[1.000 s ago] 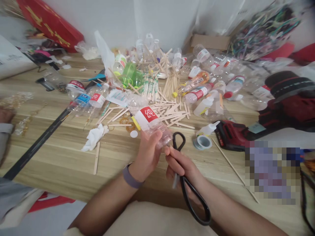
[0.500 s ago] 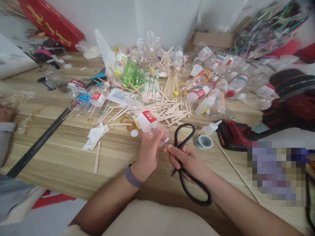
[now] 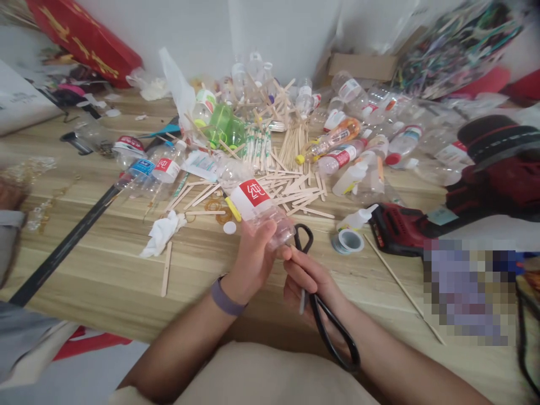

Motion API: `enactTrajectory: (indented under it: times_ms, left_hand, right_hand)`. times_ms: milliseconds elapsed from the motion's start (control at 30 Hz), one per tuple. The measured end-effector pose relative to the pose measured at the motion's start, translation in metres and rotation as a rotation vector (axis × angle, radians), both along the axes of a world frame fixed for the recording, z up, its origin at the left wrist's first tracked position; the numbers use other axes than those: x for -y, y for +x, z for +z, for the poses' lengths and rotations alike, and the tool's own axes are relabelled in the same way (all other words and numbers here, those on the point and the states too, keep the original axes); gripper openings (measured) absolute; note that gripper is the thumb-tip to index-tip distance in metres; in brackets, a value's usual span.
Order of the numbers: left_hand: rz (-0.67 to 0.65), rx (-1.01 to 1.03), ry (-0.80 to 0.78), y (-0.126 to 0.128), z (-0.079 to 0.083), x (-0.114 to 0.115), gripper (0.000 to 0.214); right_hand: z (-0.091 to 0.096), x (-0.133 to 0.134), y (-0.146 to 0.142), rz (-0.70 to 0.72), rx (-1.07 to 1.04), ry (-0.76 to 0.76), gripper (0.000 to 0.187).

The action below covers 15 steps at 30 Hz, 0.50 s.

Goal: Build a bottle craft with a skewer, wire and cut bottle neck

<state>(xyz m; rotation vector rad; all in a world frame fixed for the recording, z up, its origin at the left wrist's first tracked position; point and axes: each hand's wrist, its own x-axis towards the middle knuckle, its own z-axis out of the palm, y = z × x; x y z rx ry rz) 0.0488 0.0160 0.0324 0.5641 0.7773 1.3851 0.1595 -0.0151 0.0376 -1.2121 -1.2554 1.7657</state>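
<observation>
My left hand (image 3: 257,247) is wrapped round the lower end of a clear plastic bottle (image 3: 276,222) with a red and white label. The bottle tilts up and away over the sticks. My right hand (image 3: 310,278) holds black-handled scissors (image 3: 335,329), one loop hanging toward me and the other rising past the fingers. A bit of grey blade shows under the fingers; the rest is hidden. Right fingertips touch the near end of the bottle. Below the bottle are a yellow-handled tool (image 3: 233,209) and a white round cap (image 3: 229,228).
Wooden sticks (image 3: 295,191) lie behind the bottle, with many plastic bottles (image 3: 341,157) around them. On the right are a tape roll (image 3: 348,241), a glue bottle (image 3: 356,218) and a red-black power tool (image 3: 400,230). Crumpled tissue (image 3: 162,233) lies left. Another person's sleeve (image 3: 10,239) shows far left.
The scissors have turned in my right hand, the upper loop now lower and partly behind the bottle. The bottle has rolled slightly, its label facing me more. My left hand keeps its hold.
</observation>
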Motion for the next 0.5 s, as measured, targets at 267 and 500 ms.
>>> enactTrajectory:
  times_ms: [267, 500]
  left_hand:
    - [0.239, -0.063, -0.065, 0.012, -0.013, -0.005, 0.039]
    - [0.222, -0.041, -0.016, 0.007, -0.01, -0.005, 0.036]
  right_hand:
    - [-0.005, -0.026, 0.03, 0.036, 0.528, 0.425, 0.017]
    - [-0.016, -0.024, 0.013, 0.144, 0.472, 0.485, 0.047]
